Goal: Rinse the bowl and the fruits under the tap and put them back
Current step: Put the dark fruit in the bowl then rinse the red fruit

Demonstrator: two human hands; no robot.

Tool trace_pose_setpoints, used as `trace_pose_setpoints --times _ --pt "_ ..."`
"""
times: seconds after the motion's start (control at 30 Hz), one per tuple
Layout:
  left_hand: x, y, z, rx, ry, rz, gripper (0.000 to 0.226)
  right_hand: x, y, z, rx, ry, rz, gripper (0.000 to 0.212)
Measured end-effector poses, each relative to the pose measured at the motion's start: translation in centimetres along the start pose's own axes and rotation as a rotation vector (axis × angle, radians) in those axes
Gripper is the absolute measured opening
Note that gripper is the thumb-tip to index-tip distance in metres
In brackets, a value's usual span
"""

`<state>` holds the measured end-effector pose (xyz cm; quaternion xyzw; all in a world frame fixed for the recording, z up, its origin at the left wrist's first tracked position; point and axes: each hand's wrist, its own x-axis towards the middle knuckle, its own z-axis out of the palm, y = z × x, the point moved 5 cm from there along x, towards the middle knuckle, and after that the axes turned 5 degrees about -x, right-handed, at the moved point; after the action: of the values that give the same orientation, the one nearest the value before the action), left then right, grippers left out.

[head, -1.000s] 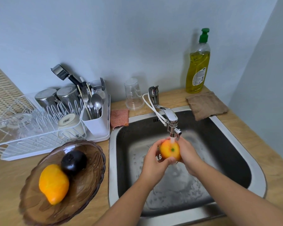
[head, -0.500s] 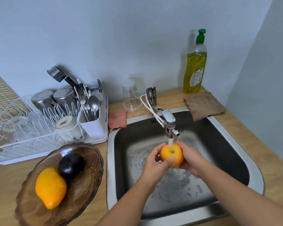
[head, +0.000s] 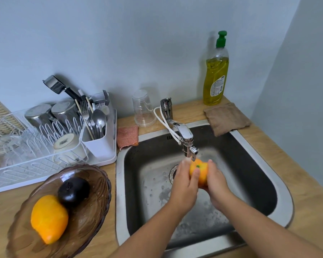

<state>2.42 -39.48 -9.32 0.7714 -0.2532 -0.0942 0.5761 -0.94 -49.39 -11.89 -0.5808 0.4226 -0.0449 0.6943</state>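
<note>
Both my hands hold a yellow-orange apple [head: 200, 170] right under the spout of the chrome tap [head: 185, 138], over the steel sink [head: 280, 187]. My left hand [head: 185, 185] wraps its left side, and my right hand [head: 215, 180] cups its right side. Its green stem end faces up. On the counter at the left stands a brown glass bowl [head: 93, 216]. In the bowl lie an orange mango [head: 48, 218] and a dark purple fruit [head: 73, 190].
A white dish rack [head: 26, 164] with steel cups and a cutlery holder [head: 99, 144] stands behind the bowl. An upturned clear cup [head: 144, 110], an orange sponge cloth [head: 128, 135], a brown cloth [head: 227, 118] and a yellow soap bottle [head: 215, 71] line the back wall.
The apple has been turned between my hands under the spout, so its green stem end now faces up. My left hand has slid further over the fruit.
</note>
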Motion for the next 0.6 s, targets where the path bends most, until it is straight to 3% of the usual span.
trace_pose_setpoints --times 0.1,0.27,0.43,0.5,0.6 --pt "-0.9 -1.1 0.3 0.109 -0.071 0.062 0.055 0.7 -0.4 -0.6 0.101 -0.043 0.049 0.042" --pt "-0.9 -1.6 -0.6 -0.154 -0.013 -0.174 0.039 -1.0 0.6 0.4 -0.029 -0.161 0.065 0.04" --pt "-1.5 -1.3 -0.9 -0.076 -0.026 -0.145 0.025 -1.0 -0.8 0.8 -0.097 -0.226 0.125 0.034" --pt "-1.7 -1.4 -0.9 -0.156 0.059 -0.189 0.02 -1.2 -1.8 1.8 -0.147 -0.244 0.048 0.026" --pt "-0.7 -1.9 -1.7 -0.378 0.21 -0.39 0.025 -2.4 -1.8 3.3 -0.325 -0.212 -0.281 0.023"
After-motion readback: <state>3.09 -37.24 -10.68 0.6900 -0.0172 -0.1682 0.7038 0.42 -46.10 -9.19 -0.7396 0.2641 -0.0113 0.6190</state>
